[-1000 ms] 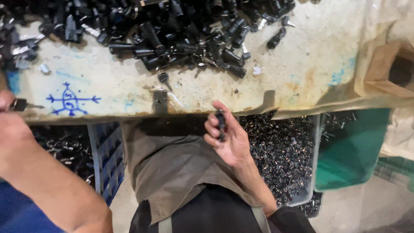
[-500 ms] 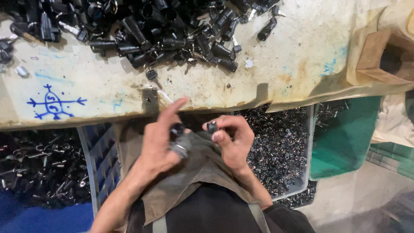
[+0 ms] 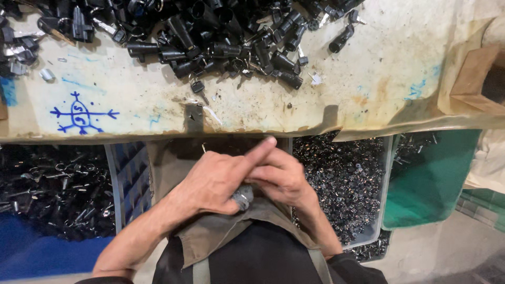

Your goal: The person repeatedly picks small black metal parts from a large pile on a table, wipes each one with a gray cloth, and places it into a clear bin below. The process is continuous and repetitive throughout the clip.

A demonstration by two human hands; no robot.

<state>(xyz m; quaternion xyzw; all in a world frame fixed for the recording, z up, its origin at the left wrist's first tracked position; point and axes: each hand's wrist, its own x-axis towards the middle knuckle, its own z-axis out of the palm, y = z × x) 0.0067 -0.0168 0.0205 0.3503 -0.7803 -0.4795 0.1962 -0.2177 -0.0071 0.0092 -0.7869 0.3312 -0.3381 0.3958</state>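
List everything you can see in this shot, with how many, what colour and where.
Small black plastic cylinder parts: a large heap, black, far side of bench.
Worn cream workbench top: one, off-white with stains, across the upper frame.
Blue ink drawing: one, blue, bench's left part.
Grey crate of small dark metal bits: one, under bench, right.
Blue crate of dark parts: one, under bench, left.
Green plastic bin: one, far right.
Olive apron: one, on the lap.
Small grey metal piece: one, between both hands.
Left hand: grip closed on the piece.
Right hand: touching it.
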